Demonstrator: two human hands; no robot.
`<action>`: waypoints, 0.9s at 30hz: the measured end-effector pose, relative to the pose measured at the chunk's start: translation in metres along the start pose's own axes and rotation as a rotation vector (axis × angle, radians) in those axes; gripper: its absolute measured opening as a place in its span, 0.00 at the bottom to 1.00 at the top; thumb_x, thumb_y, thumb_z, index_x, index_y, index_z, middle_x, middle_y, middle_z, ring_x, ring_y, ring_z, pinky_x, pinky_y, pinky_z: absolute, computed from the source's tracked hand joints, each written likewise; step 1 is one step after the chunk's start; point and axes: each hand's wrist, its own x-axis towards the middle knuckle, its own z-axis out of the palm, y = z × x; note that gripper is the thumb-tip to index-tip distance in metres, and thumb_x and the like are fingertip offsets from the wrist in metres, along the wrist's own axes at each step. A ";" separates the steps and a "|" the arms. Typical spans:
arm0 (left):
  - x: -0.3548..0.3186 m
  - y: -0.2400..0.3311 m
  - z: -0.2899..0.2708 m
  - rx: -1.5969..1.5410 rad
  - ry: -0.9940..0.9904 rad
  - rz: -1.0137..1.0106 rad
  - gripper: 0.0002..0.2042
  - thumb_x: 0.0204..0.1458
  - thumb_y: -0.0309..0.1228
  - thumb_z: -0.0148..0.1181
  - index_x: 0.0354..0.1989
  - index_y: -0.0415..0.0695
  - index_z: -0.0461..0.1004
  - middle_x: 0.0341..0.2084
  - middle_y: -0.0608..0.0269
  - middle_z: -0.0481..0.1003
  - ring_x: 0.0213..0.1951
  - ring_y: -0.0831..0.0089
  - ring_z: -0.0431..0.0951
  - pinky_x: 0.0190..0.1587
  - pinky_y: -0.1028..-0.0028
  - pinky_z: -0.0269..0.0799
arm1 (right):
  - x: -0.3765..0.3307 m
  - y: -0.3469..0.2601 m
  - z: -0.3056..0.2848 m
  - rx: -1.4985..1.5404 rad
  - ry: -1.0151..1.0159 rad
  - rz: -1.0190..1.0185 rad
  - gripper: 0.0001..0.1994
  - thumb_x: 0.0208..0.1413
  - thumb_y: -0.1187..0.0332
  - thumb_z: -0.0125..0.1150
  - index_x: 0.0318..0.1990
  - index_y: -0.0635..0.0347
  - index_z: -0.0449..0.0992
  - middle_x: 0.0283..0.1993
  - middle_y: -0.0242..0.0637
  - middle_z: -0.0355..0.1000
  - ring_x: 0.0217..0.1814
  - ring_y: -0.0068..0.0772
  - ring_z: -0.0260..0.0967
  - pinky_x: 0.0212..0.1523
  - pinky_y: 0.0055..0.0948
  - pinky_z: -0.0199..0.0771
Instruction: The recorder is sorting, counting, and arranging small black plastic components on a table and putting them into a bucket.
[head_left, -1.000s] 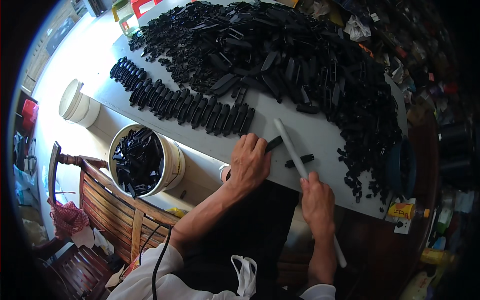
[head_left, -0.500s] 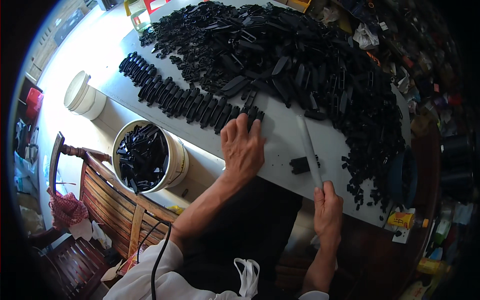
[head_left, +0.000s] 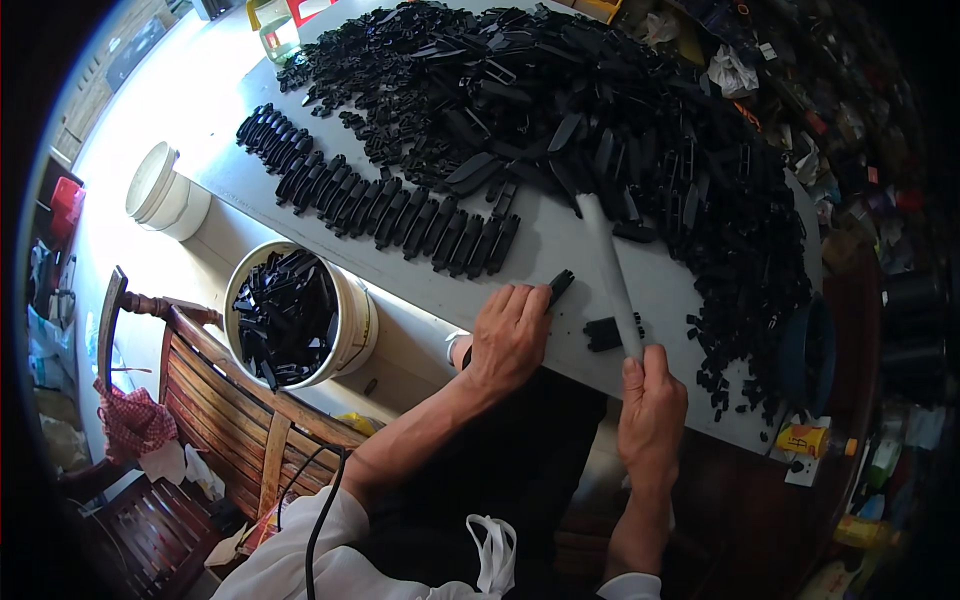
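Observation:
My left hand [head_left: 508,338] is closed on a slim black plastic piece [head_left: 563,286], one end of which sticks out past the fingers toward the far right. In my right hand [head_left: 652,418] is a long pale grey stick [head_left: 606,262], gripped at its near end and slanting away over the table. Beside the stick's lower part lies a short black part [head_left: 602,334]. A curved row of black plastic pieces [head_left: 405,222], set side by side, runs from the far left to just beyond my left hand. Behind it spreads a big heap of loose black pieces [head_left: 520,95].
The pieces lie on a pale table [head_left: 390,255]. At its left edge a white bucket [head_left: 358,335] holds many black pieces, with another white bucket [head_left: 182,205] farther off. A wooden chair [head_left: 225,385] stands at left, and a dark blue round container [head_left: 806,352] at right.
My left hand has drawn back from the row's right end toward me and now holds a black piece. The stick has tilted, its far end reaching farther up and left.

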 end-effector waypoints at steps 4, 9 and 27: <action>0.000 -0.001 0.003 -0.010 -0.010 -0.001 0.17 0.38 0.19 0.62 0.40 0.38 0.68 0.31 0.54 0.70 0.33 0.56 0.70 0.37 0.65 0.66 | 0.011 0.007 0.014 -0.265 -0.237 0.075 0.14 0.67 0.61 0.42 0.35 0.63 0.66 0.24 0.49 0.71 0.29 0.49 0.73 0.34 0.42 0.74; -0.001 -0.001 0.000 -0.007 -0.042 -0.036 0.18 0.38 0.20 0.63 0.41 0.39 0.68 0.31 0.54 0.70 0.34 0.57 0.70 0.38 0.65 0.67 | 0.007 0.010 -0.002 -0.106 -0.189 0.152 0.14 0.66 0.61 0.43 0.32 0.62 0.64 0.20 0.44 0.68 0.22 0.44 0.70 0.27 0.42 0.68; 0.004 -0.013 -0.007 0.148 -0.033 -0.073 0.18 0.38 0.22 0.63 0.42 0.41 0.71 0.31 0.55 0.68 0.34 0.59 0.69 0.36 0.65 0.67 | 0.009 0.008 0.019 0.086 -0.180 0.027 0.14 0.66 0.61 0.44 0.32 0.62 0.62 0.20 0.47 0.68 0.23 0.51 0.68 0.25 0.44 0.63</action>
